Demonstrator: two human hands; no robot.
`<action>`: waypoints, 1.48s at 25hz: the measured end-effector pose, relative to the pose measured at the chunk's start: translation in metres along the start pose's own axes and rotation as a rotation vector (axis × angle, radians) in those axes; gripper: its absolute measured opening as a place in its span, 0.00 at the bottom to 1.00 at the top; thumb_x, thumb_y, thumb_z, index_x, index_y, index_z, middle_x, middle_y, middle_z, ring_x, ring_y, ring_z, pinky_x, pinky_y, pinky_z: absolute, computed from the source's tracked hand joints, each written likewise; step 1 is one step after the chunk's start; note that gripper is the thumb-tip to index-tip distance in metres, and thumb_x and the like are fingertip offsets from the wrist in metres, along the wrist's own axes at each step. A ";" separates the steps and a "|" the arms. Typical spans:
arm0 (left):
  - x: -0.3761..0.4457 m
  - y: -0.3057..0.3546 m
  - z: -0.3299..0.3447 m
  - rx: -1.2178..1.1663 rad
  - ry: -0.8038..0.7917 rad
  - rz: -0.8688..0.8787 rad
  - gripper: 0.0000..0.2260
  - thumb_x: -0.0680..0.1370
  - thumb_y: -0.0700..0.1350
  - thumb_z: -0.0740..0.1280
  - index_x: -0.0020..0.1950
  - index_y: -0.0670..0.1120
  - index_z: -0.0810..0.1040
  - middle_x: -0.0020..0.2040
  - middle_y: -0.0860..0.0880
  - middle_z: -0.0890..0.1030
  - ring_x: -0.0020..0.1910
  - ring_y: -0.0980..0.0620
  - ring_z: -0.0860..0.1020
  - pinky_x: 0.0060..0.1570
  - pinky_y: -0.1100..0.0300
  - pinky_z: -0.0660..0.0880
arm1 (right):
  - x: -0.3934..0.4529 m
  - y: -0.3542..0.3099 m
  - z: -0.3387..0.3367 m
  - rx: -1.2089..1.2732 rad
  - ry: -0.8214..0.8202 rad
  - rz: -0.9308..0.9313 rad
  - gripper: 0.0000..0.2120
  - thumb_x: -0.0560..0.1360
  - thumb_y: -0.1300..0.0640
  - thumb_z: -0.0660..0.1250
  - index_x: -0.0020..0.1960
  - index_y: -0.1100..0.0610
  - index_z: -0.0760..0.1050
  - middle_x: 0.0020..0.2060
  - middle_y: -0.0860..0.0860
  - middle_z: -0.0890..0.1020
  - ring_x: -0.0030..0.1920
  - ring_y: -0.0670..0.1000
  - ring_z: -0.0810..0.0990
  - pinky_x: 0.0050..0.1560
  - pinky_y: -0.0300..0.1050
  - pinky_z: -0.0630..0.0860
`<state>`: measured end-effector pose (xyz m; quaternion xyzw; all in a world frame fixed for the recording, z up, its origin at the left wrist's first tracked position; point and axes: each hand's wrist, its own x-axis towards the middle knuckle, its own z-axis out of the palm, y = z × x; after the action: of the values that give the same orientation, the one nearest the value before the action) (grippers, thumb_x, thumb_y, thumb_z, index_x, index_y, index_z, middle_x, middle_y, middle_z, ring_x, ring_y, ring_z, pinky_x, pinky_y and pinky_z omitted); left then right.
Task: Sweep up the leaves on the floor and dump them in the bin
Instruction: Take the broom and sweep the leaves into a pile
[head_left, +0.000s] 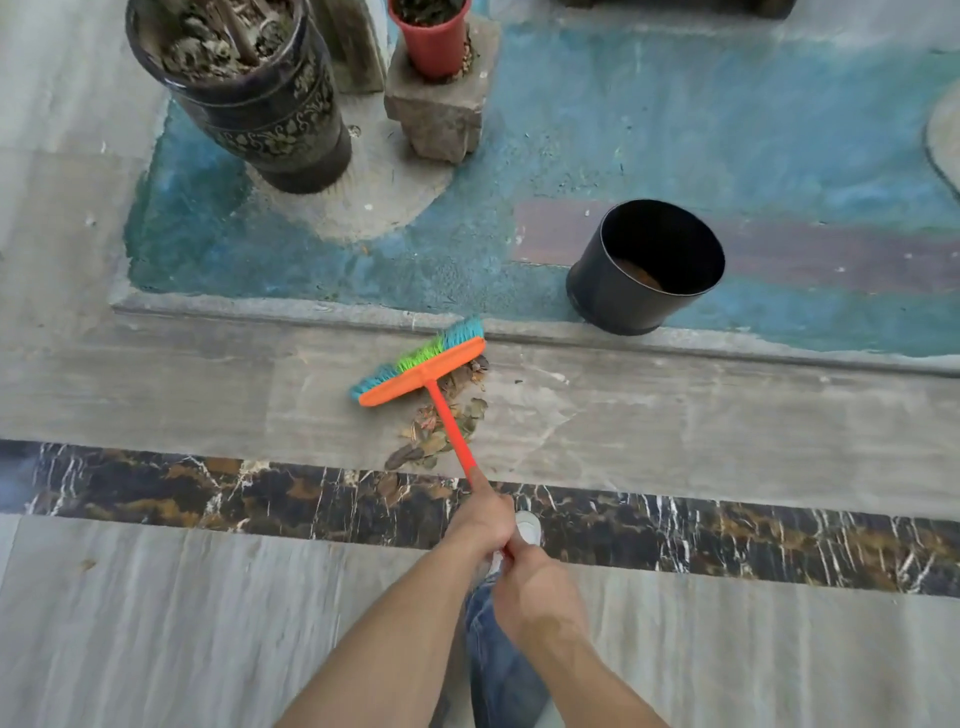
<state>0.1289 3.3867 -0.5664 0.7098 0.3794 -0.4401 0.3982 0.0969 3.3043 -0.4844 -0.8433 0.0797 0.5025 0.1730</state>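
Broom (422, 373): orange head with blue and green bristles, set down on the grey floor (675, 415) at the far edge of the leaves, close against the stone kerb (291, 310). The bristles splay away from the person.

Handle (451, 431): thin orange-red stick running from the head back over the leaves to the hands; it looks light and stiff, probably plastic, so likely easy to swing but with little weight to press the bristles down.

Left hand (480, 519): fingers curled tight round the handle, forefinger laid along it toward the head; the forward grip, which looks best placed to steer and press.

Right hand (535, 582): just behind the left, fingers wrapped round the handle's end; likely the pulling hand.

Leaves (439, 431): a small loose heap of dry brown and green pieces, between the broom head and the dark marble strip (727, 535), under the handle. Judged featherlight and brittle; a hard stroke would probably scatter or crumble them, so short, low strokes suit.

Bin (647, 267): black round tub, open, upright, beyond the kerb and to the right of the broom head, on the blue floor. Something brown lies inside. It looks light and might tip if knocked.

Dustpan: none in view; how the heap gets lifted is unclear.

Other: a dark patterned pot (244, 104) and a red pot (434, 39) on a stone block (436, 114), well beyond the broom.
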 end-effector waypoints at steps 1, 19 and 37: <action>0.004 -0.005 0.004 0.040 -0.017 0.001 0.32 0.81 0.44 0.55 0.79 0.48 0.39 0.47 0.44 0.80 0.39 0.46 0.77 0.41 0.51 0.79 | 0.003 0.004 0.011 0.012 -0.006 0.025 0.18 0.78 0.56 0.52 0.65 0.43 0.69 0.52 0.51 0.83 0.53 0.56 0.81 0.50 0.47 0.77; -0.116 -0.144 0.017 0.132 -0.018 0.261 0.29 0.82 0.53 0.51 0.80 0.46 0.46 0.69 0.42 0.73 0.64 0.41 0.75 0.63 0.50 0.71 | -0.124 0.028 0.106 0.421 0.058 0.083 0.23 0.81 0.56 0.54 0.74 0.42 0.63 0.50 0.49 0.83 0.48 0.53 0.81 0.43 0.41 0.72; -0.171 -0.245 0.046 -0.897 -0.321 -0.241 0.18 0.81 0.59 0.58 0.52 0.45 0.72 0.27 0.50 0.70 0.21 0.57 0.63 0.17 0.66 0.60 | -0.011 0.026 0.162 0.612 -0.096 0.201 0.25 0.79 0.61 0.53 0.75 0.50 0.55 0.38 0.58 0.78 0.29 0.57 0.80 0.37 0.59 0.83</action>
<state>-0.1597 3.4098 -0.4778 0.3427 0.5448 -0.3800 0.6643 -0.0492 3.3400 -0.5511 -0.7154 0.3017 0.5091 0.3715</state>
